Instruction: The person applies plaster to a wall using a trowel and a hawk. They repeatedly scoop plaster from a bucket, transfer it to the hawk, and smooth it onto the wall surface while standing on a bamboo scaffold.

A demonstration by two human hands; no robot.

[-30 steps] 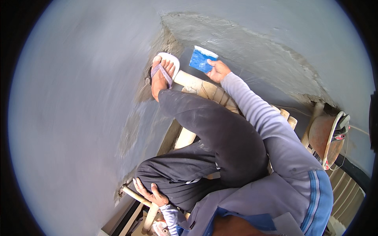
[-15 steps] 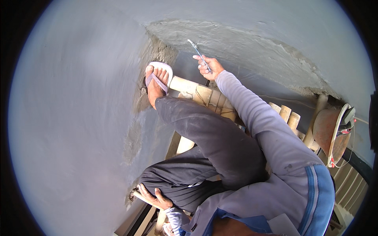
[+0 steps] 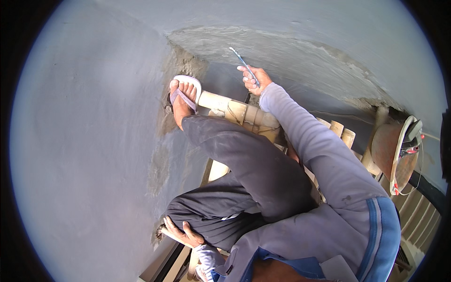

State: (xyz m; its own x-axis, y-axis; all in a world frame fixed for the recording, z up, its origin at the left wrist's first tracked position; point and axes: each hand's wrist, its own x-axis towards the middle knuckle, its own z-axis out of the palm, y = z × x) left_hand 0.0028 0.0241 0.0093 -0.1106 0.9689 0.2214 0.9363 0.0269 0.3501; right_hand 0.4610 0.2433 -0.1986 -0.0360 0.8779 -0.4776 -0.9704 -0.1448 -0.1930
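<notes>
My right hand point(image 3: 257, 82) grips a thin blue scraper point(image 3: 243, 62), turned edge-on, its tip white with paste, just in front of the rough plastered band point(image 3: 277, 42) high in the view. My left hand point(image 3: 184, 235) lies with fingers apart on my dark-trousered knee point(image 3: 185, 209) at the lower left. My foot in a white sandal point(image 3: 197, 84) is braced at the patched corner beside the bamboo poles point(image 3: 216, 101).
A grey plastered wall point(image 3: 84, 141) fills the left side. A rusty, dished container point(image 3: 387, 150) with tools and a cord sits at the right against the curving surface. Tied bamboo poles point(image 3: 347, 138) lie under me, with pale slats point(image 3: 418, 216) visible below right.
Since a second ago the scraper has turned from showing its blue face to edge-on. In the last half second my right hand has shifted slightly right and down.
</notes>
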